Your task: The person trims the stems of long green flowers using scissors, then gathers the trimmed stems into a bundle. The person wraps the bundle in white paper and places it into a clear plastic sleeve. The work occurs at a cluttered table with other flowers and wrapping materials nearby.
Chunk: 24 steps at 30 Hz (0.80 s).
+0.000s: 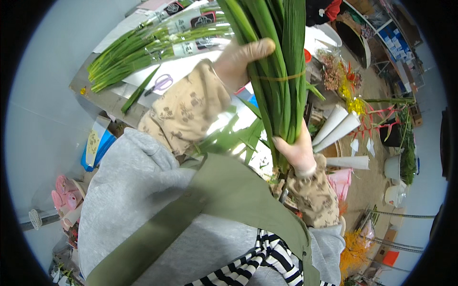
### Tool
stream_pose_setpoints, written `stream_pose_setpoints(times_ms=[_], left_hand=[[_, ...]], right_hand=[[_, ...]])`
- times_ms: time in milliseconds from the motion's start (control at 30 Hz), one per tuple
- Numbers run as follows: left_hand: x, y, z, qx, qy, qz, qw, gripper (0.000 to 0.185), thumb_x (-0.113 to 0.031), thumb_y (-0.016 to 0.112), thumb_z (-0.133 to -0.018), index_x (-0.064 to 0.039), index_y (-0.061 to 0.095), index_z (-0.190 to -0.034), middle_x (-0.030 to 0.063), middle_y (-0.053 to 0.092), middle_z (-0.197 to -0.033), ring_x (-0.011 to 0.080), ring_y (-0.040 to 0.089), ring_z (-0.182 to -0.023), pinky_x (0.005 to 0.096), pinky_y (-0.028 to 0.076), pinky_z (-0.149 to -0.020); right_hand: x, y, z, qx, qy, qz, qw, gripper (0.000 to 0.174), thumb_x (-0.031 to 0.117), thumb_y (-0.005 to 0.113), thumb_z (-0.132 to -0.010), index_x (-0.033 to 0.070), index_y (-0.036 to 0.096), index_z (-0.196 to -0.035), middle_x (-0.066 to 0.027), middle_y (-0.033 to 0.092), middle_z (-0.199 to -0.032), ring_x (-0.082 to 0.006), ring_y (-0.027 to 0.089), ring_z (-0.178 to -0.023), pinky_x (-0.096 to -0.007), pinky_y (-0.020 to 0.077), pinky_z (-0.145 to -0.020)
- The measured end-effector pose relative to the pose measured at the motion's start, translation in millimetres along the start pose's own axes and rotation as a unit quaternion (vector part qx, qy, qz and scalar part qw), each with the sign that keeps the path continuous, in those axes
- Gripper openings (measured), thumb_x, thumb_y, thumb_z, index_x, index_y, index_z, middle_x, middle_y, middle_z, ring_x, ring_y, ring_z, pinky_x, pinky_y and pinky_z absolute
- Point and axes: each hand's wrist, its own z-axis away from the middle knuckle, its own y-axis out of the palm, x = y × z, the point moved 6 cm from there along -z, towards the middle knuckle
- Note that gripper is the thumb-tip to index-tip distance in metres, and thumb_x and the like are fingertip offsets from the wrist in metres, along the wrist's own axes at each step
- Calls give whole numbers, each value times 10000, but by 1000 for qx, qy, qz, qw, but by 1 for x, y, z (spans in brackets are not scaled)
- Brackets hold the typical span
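Observation:
A thick bunch of long green leafy stems (pixel 286 100) stands nearly upright before me, its top running out of view. A tan rubber band (pixel 282 77) circles it. My left hand (pixel 236 64), slightly blurred, grips the bunch just above the band, thumb across the leaves and fingers hidden behind. Lower down, my right hand (pixel 295 150) is wrapped around the narrow stem end. Beneath the bunch, loose cut leaves (pixel 229 137) are strewn over a shiny white surface. Purple-handled scissors (pixel 163 82) rest on the table to the left, beside a single green leaf (pixel 139 93).
Plastic-sleeved bunches of green stems (pixel 157 53) lie at the table's far left. On the right are white paper cones (pixel 336 127), yellow flowers (pixel 354 103) and red hanging heliconia (pixel 379 123). Pale buckets (pixel 393 166) stand by the right wall. Pink wrapped flowers (pixel 66 191) are at left.

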Motion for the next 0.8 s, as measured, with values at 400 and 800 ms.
stream_pose_setpoints(times_ms=[400,800], left_hand=[[-80,-73,-3,-52,50,-317,946,704,-242,921,-741,-3,580,-1308,126,689,-1205,205,656,-1098,376,523,-976],[-29,-139,42,46,-8,-339,940,1238,-150,896,-745,-64,8,-1603,163,415,-1524,236,406,-1403,385,353,-1154]], right_hand=[[57,83,-144,33,-171,-195,965,1404,643,865,-661,99,8,-1630,-198,351,-1572,-357,367,-1442,-469,280,-1200],[21,157,-162,-41,-42,-292,955,648,181,819,-870,-2,489,-1397,-79,603,-1293,-203,567,-1170,-346,451,-1038]])
